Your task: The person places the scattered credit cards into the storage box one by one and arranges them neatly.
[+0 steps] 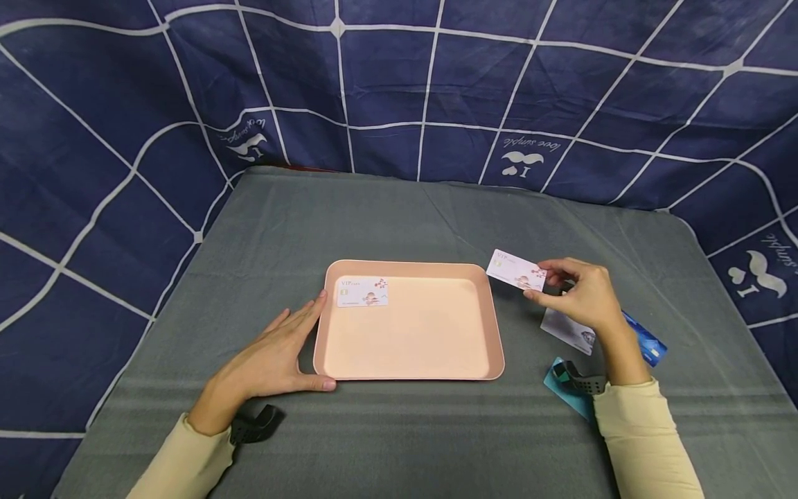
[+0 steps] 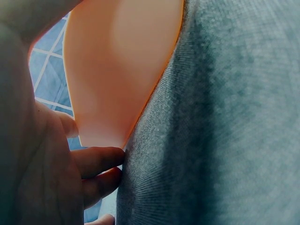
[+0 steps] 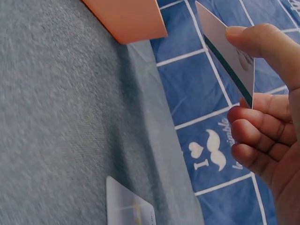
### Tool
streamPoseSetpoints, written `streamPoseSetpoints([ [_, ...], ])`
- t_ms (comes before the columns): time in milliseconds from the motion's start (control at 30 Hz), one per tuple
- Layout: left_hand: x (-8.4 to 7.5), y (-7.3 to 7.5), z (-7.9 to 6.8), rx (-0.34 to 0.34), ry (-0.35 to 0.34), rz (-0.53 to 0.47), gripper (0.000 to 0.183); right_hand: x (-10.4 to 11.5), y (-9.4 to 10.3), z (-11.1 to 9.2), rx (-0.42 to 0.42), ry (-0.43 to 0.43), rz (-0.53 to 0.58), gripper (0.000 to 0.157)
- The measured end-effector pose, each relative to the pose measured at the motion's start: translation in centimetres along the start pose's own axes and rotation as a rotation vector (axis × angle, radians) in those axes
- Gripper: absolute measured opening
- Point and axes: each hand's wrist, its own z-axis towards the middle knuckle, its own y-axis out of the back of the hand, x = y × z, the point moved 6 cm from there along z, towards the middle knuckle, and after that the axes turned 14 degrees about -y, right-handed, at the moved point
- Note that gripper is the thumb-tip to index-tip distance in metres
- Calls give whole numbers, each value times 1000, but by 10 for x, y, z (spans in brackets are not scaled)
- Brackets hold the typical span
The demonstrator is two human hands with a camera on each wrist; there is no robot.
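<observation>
My right hand (image 1: 580,291) pinches a pale pink VIP card (image 1: 516,270) by its right end, just off the right rim of a pink tray (image 1: 408,367). In the right wrist view the thumb lies on one face of that card (image 3: 229,56), and a dark stripe runs along its other edge. Another VIP card (image 1: 362,292) lies flat in the tray's far left corner. At the tray's left side rests my left hand (image 1: 268,360), fingers extended along the wall and thumb by the near left corner. The left wrist view shows its fingertips touching the tray (image 2: 122,70).
Beneath and beside the right forearm lie a silvery card (image 1: 567,331), a blue card (image 1: 645,339) and a teal card (image 1: 564,391), partly hidden. Grey cloth (image 1: 386,436) covers the table. A dark blue white-lined curtain (image 1: 386,76) hangs behind and at both sides.
</observation>
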Motion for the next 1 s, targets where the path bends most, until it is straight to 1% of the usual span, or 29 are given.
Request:
streamPoseSetpoints([
  [233, 1, -1, 1, 0, 5, -8, 129, 7, -10, -1, 35, 27, 27, 41],
  [367, 0, -1, 1, -3, 4, -8, 131, 10, -15, -2, 46, 61, 37, 42],
  [467, 0, 0, 1, 4, 13, -15, 132, 13, -20, -2, 55, 87, 41, 43],
  [700, 1, 0, 1, 24, 23, -26, 132, 17, -30, -4, 81, 114, 74, 44],
  [1000, 0, 1, 0, -8, -2, -15, 129, 22, -39, -5, 97, 129, 94, 45],
])
